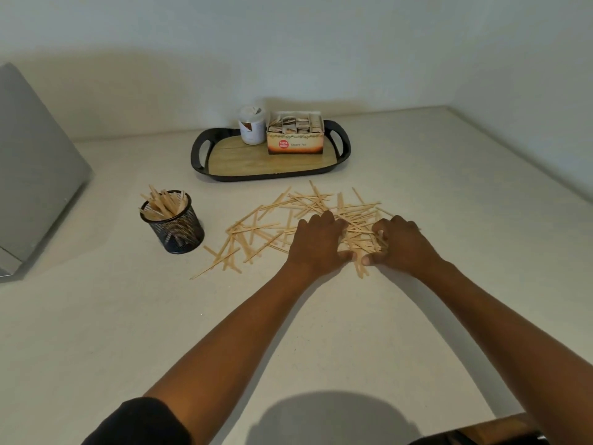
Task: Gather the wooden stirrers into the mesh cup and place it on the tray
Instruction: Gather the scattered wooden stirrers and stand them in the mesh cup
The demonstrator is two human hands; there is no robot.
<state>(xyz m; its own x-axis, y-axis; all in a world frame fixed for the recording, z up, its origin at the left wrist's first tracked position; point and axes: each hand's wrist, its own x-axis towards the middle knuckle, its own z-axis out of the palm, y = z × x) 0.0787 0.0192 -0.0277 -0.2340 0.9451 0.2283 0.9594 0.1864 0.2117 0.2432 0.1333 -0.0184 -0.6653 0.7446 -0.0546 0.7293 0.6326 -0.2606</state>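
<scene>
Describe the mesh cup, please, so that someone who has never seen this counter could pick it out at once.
Start from the black-rimmed tray at the back of the pale counter and come forward and left. There, left of the scattered wooden stirrers, stands the mesh cup. Unlike the white jar and the tea box on the tray, it is dark wire mesh with stirrers sticking out of its top.

stirrers (298, 216): pale matt wood | cup (176, 231): black metal mesh | tray (272, 176): glossy black rim, wood-look base | box (295, 146): printed card | table (128, 316): smooth matt off-white
</scene>
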